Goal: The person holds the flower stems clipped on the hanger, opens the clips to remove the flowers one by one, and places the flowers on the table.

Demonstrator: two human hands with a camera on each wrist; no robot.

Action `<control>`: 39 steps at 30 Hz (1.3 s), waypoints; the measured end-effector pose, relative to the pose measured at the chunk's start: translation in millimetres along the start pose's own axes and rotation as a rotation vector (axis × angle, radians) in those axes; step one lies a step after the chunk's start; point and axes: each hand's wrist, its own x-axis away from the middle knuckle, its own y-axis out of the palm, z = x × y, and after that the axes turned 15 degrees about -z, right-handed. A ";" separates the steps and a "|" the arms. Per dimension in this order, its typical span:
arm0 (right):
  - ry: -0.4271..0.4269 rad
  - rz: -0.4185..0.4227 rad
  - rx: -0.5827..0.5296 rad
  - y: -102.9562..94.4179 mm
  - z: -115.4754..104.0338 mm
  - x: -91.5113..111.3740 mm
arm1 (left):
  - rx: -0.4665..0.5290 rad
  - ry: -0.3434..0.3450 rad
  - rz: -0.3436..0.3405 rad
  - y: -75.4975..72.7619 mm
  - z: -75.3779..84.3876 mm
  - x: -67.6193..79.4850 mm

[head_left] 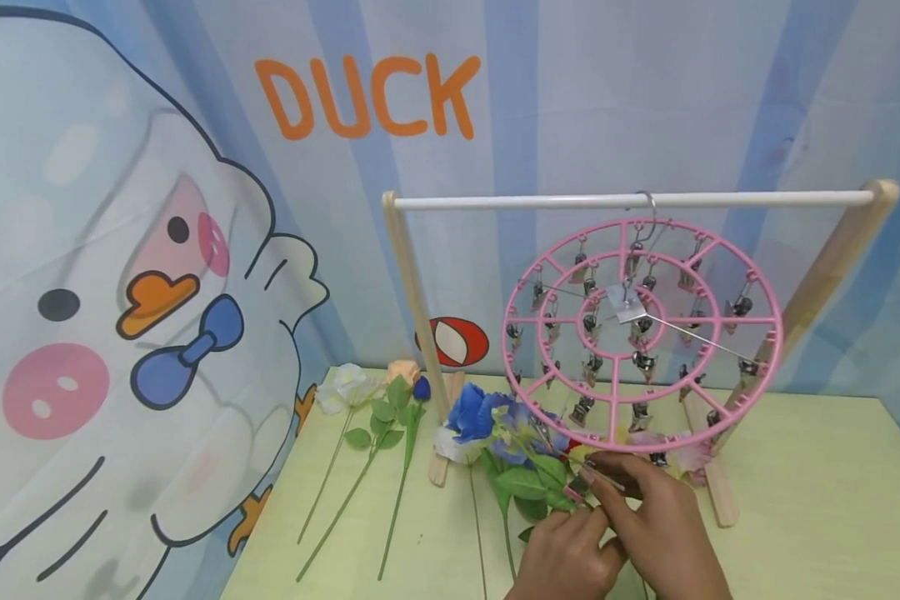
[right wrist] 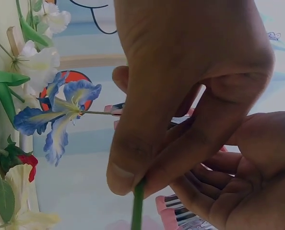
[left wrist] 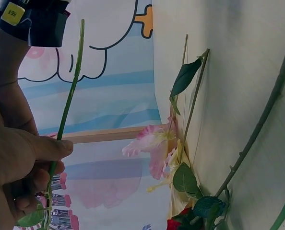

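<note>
My left hand (head_left: pixel 570 550) and right hand (head_left: pixel 660 517) meet just under the front rim of a pink round clip hanger (head_left: pixel 615 367). Thumb and fingers of the left hand (left wrist: pixel 27 158) curl round a green flower stem (left wrist: pixel 70 105), its bare end sticking out past the hand. In the right wrist view, the right hand (right wrist: pixel 181 96) pinches a green stem (right wrist: pixel 137 208) between thumb and finger. A pink-tipped clip (head_left: pixel 576 490) shows at the fingertips in the head view. Nearby, a blue-and-yellow iris (right wrist: pixel 58 110) hangs by its stem from the hanger. The held flower's head is hidden.
The hanger hooks onto a white rod (head_left: pixel 510 202) between wooden posts (head_left: pixel 416 300). On the table (head_left: pixel 817 500) at left lie a white flower (head_left: pixel 348 385), a peach rose (head_left: pixel 402 372) and a blue bud (head_left: pixel 422 388). Other flowers, including a red one (right wrist: pixel 29 165), lie beneath the hanger.
</note>
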 end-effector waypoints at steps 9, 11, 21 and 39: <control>-0.007 0.020 0.011 3.6 0.1 -0.7 | 0.045 -0.018 -0.085 -6.4 1.2 1.5; -0.001 0.029 0.020 3.9 -1.1 -0.7 | 0.063 -0.019 -0.090 -7.5 1.2 1.5; 0.012 0.027 0.047 0.7 0.9 -2.0 | 0.089 -0.014 -0.031 -23.8 -0.7 3.1; -0.092 0.108 0.094 0.3 3.7 0.4 | 0.199 -0.125 0.073 -62.6 -39.3 5.8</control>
